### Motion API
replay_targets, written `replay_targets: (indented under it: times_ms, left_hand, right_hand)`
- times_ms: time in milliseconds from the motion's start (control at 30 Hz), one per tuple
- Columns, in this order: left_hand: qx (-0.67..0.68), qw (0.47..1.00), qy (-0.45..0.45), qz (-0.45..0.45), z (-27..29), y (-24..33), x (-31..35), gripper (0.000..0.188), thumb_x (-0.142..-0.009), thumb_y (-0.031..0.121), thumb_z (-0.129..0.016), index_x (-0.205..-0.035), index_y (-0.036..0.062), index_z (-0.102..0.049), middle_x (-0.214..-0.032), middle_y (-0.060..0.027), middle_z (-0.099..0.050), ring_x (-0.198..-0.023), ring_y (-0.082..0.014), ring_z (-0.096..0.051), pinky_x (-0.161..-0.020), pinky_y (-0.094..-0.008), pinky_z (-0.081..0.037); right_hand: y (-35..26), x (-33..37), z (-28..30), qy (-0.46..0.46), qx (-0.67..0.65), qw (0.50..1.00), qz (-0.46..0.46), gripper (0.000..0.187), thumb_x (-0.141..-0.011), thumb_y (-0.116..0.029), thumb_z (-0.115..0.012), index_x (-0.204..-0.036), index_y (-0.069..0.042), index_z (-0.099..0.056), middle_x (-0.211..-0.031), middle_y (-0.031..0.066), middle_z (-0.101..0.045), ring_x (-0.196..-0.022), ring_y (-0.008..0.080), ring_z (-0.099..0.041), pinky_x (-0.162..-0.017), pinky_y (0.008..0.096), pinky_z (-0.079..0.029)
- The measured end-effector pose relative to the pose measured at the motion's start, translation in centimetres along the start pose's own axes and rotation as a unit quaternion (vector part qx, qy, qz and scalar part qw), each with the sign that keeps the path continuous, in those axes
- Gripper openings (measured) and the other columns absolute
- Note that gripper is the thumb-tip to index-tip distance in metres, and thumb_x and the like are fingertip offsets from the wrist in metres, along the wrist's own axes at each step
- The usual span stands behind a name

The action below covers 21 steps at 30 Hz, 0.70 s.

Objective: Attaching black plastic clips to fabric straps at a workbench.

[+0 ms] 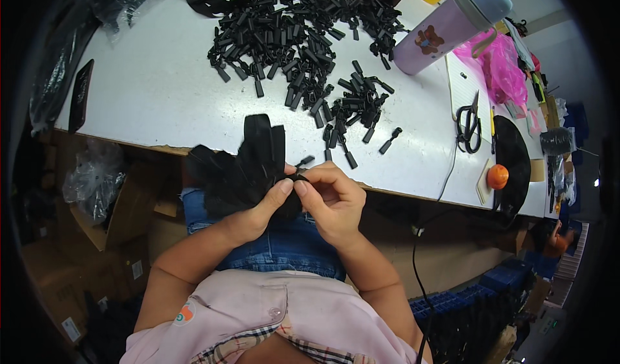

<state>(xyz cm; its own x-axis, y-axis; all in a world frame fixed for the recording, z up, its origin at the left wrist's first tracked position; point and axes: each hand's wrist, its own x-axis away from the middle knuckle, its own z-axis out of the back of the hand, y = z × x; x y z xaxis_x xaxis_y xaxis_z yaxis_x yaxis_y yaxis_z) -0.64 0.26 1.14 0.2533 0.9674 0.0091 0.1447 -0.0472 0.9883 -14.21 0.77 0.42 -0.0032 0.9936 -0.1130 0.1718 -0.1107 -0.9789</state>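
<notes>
At the table's front edge, above my lap, both hands meet with fingertips pinched together. My left hand (268,202) is closed on a bundle of black fabric pieces (252,154), whose flat ends fan out to the left and upward. My right hand (336,199) pinches the bundle's right end between thumb and fingers. One small black zipper pull (305,161) pokes up just above the right fingertips; how it joins the fabric is hidden. Beyond my hands, a large heap of similar black zipper pulls (284,38) spreads over the white table (155,73).
At the right stand a lilac bottle (439,31) and black-handled scissors (469,124), with an orange fruit (497,176) nearer. A pink plastic bag (497,63) lies behind. A dark phone (81,96) rests at the left edge. Cardboard boxes (129,206) sit below left; a cable (416,260) hangs right.
</notes>
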Motion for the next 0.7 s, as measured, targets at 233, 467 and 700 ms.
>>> replay_targets:
  times_ms: [233, 467, 700]
  left_hand:
    - [0.075, 0.996, -0.021, 0.041, 0.8, -0.4, 0.1, 0.021, -0.08, 0.011, -0.051, -0.098, 0.0011, -0.051, -0.093, -0.0051, -0.053, -0.088, -0.011, -0.048, -0.079, -0.0242, -0.039]
    - [0.046, 0.997, -0.045, 0.031, 0.6, -0.3, -0.1, 0.023, -0.081, 0.012, -0.049, -0.101, 0.0015, -0.05, -0.097, -0.0061, -0.052, -0.09, -0.0122, -0.048, -0.08, -0.0251, -0.038]
    - [-0.021, 0.999, -0.036, 0.013, -0.3, 0.4, 0.2, 0.024, -0.084, 0.016, -0.044, -0.105, 0.0023, -0.047, -0.098, -0.0057, -0.051, -0.092, -0.0117, -0.047, -0.082, -0.0252, -0.037]
  right_hand:
    - [-0.1, -0.8, 1.2, -0.092, -0.266, 0.934, -0.22, 0.006, -0.074, -0.001, -0.056, -0.075, 0.001, -0.051, -0.064, 0.0025, -0.049, -0.047, 0.0038, -0.04, -0.039, 0.0157, -0.03]
    - [0.2, -0.2, 0.6, -0.069, -0.182, 0.964, -0.182, 0.006, -0.074, -0.002, -0.056, -0.076, 0.001, -0.05, -0.064, 0.0007, -0.047, -0.047, 0.0031, -0.039, -0.04, 0.0154, -0.03]
    - [1.3, 0.6, -0.1, -0.009, 0.04, 0.998, 0.056, 0.006, -0.075, -0.002, -0.055, -0.078, 0.0, -0.049, -0.065, 0.0001, -0.046, -0.049, 0.002, -0.037, -0.044, 0.0148, -0.03]
